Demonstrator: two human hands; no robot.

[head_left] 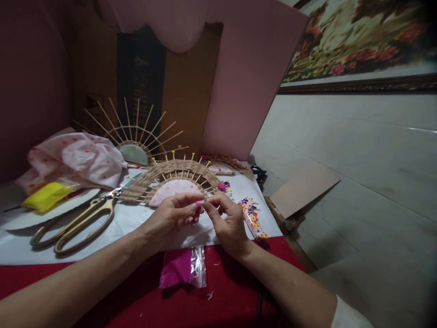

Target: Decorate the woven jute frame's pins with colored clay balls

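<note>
My left hand (175, 213) pinches a small magenta piece (198, 205), which looks like soft modelling clay, between thumb and fingertips. Close beside it, almost touching, my right hand (228, 223) is closed with thumb and forefinger together; what they hold is too small to make out. Just behind both hands stands a woven half-round fan shape (139, 186) with thin sticks, tipped by small yellow and magenta balls. A pink dotted fabric half-circle (174, 189) fills its centre. In front of my hands lies a zip bag of magenta material (177, 269).
Large scissors (89, 231), a yellow packet (47, 197) and dotted cloth (77, 157) lie left. A flower-patterned glue gun (253, 222) is right. Behind are an unfinished stick fan (134, 154), another woven piece (221, 168) and a cardboard box (191, 91). The tiled wall (368, 150) borders the right.
</note>
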